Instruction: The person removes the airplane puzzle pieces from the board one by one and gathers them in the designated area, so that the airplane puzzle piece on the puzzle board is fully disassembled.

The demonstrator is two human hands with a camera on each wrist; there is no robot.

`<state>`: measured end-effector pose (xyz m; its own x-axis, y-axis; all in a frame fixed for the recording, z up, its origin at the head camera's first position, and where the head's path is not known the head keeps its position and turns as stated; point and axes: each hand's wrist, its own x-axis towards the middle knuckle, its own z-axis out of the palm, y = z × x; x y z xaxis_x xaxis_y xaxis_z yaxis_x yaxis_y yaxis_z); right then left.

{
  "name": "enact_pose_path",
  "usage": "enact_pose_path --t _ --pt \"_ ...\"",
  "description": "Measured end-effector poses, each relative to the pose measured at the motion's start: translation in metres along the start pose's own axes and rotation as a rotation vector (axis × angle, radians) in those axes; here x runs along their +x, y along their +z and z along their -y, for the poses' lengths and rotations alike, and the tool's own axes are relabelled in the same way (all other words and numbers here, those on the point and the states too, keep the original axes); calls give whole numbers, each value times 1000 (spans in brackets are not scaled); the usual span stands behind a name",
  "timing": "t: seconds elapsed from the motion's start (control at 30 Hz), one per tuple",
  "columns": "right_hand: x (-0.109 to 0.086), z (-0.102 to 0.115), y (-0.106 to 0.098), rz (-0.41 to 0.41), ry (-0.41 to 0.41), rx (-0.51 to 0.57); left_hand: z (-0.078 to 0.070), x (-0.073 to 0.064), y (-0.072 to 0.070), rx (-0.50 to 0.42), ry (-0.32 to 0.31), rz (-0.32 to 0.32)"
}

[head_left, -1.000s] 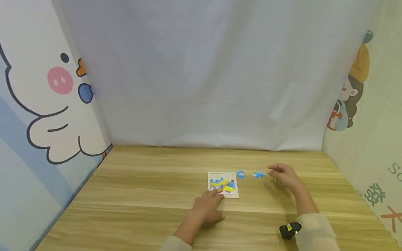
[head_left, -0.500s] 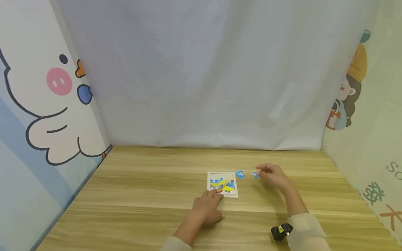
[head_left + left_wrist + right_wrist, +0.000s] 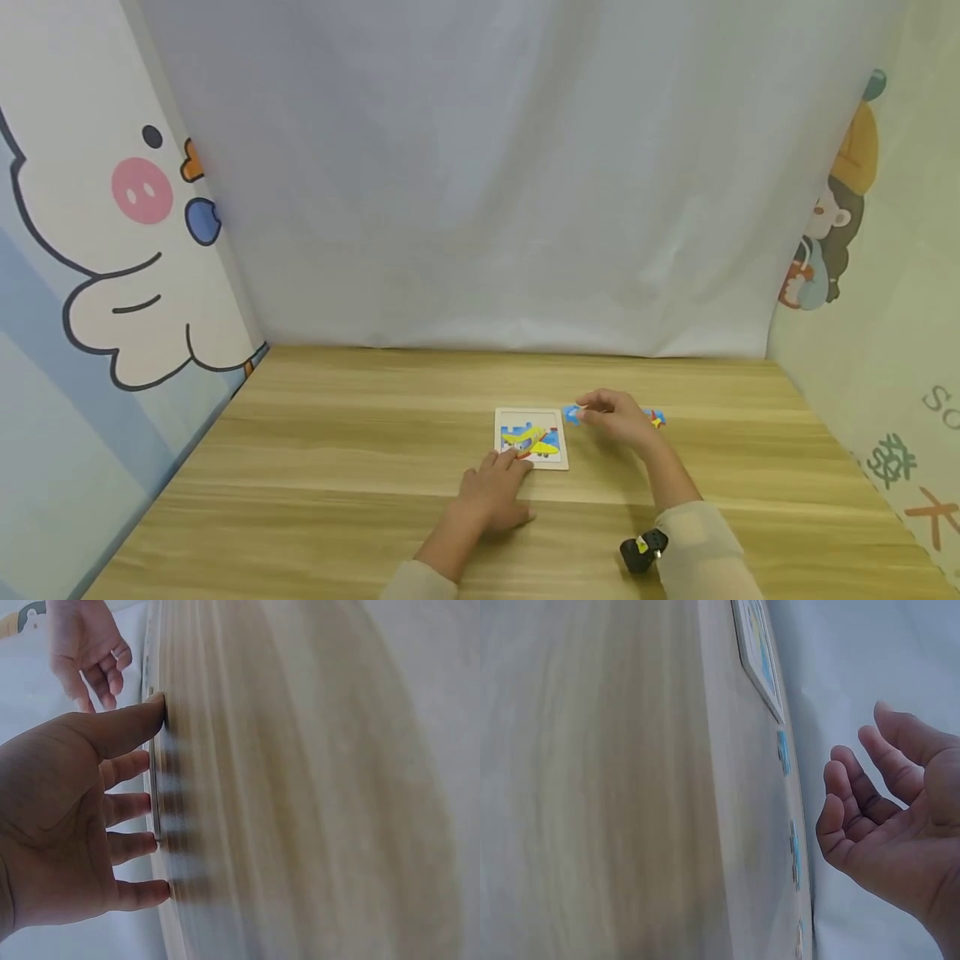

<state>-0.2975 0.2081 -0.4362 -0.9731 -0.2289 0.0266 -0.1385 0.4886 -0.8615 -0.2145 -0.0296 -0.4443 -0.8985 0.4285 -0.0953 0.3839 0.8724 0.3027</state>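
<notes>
A pale cloth (image 3: 480, 183) hangs behind the far edge of the tabletop (image 3: 337, 442), which spreads below it as striped wood. The right hand (image 3: 618, 421) hovers toward the tabletop's far edge, right of the middle, its fingers loosely curled, with thumb and index fingertips apart. The left hand (image 3: 492, 493) lies palm down with its fingers fanned out and straight, fingertips on the near edge of the puzzle board (image 3: 528, 417) by its left corner. The board sits about midway between the tabletop's left and right edges; its picture shows a yellow plane, with the far strip bare. A black device (image 3: 642, 552) sits at the right cuff. Three loose puzzle pieces line up toward the tabletop's right edge: the nearest piece (image 3: 784, 754) just beside the board, below the right fingertips; the middle piece (image 3: 795, 855) beneath the hand; the outer piece (image 3: 656, 417) beyond the knuckles.
</notes>
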Motion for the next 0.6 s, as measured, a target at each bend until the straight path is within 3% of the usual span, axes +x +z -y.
enact_pose_path --t 0.6 --pt "17 12 37 67 -78 -1 -1 1 -5 -24 -3 27"
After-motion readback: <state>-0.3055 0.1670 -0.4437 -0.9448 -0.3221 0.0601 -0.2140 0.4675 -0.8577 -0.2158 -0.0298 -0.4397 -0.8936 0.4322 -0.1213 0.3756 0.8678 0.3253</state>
